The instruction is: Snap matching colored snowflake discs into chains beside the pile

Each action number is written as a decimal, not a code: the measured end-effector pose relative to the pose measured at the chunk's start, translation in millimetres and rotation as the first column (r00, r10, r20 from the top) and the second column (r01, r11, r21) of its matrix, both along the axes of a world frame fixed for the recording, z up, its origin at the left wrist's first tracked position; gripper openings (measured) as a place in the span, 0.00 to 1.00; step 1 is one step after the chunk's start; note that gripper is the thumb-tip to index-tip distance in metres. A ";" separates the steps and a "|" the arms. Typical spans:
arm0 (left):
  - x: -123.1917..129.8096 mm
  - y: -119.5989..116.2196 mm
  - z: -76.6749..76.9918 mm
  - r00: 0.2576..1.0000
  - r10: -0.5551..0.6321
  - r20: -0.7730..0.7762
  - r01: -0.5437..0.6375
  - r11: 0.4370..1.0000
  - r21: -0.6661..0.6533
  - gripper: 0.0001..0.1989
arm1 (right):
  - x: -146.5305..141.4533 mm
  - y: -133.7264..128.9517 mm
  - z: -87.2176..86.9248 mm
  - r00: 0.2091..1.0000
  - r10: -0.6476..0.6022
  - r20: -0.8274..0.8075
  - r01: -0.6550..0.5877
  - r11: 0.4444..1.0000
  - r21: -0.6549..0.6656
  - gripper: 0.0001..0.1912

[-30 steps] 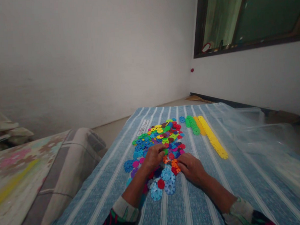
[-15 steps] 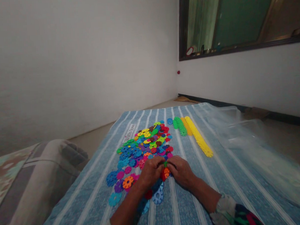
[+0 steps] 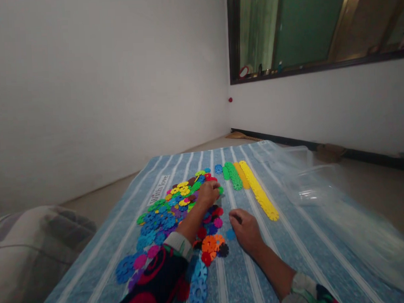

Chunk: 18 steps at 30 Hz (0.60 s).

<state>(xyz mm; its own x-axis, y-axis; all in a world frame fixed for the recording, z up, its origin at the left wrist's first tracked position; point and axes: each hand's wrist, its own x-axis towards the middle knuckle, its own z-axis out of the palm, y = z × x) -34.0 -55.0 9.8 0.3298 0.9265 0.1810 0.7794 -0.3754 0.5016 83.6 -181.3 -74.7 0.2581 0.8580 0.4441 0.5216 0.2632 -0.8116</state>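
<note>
My left hand (image 3: pixel 208 193) reaches over the far right part of a heap of coloured flower-shaped plastic discs (image 3: pixel 166 220). Its fingers are pinched together, with a green notched disc (image 3: pixel 220 191) at their tips. Nearer to me and to the right, my right hand (image 3: pixel 244 228) rests by the cloth with fingers curled in. Anything inside those fingers is hidden. A small blue disc (image 3: pixel 230 234) is just left of it. Orange discs (image 3: pixel 209 244) and a black disc (image 3: pixel 223 249) lie between my forearms. Part of the heap is covered by my left sleeve.
Past the heap, discs lie in overlapping rows: a long yellow row (image 3: pixel 259 191), an orange row (image 3: pixel 242 175) and a green row (image 3: pixel 234 176). One blue disc (image 3: pixel 218 169) lies left of them. Clear plastic containers (image 3: pixel 310 184) stand along the right edge of the striped cloth (image 3: pixel 228 284).
My hands were together over the near side of the heap around a green piece. The left has moved forward; the right is now apart. An orange group of discs shows between the forearms. The view has shifted.
</note>
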 end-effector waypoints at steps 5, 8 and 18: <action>32.7 48.2 -18.2 0.995 0.096 -0.043 -0.095 0.995 0.024 0.17 | -5.0 1.6 -3.4 1.000 0.013 0.021 -0.013 1.000 0.001 0.09; 44.7 65.0 -24.3 0.990 0.119 -0.073 -0.116 0.993 0.034 0.19 | -6.3 2.7 -4.4 0.999 0.010 0.034 -0.010 1.000 0.001 0.09; 64.2 81.7 -30.2 0.982 0.089 -0.168 -0.078 0.994 0.073 0.17 | -10.0 2.5 -3.1 0.998 0.007 0.069 -0.007 1.000 0.001 0.09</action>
<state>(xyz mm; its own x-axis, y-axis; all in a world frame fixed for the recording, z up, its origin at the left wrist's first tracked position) 30.2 26.7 -20.5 0.2833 0.9399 0.1903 0.8815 -0.3334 0.3344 73.6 -178.8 -77.8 0.2209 0.8592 0.4616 0.5749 0.2676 -0.7732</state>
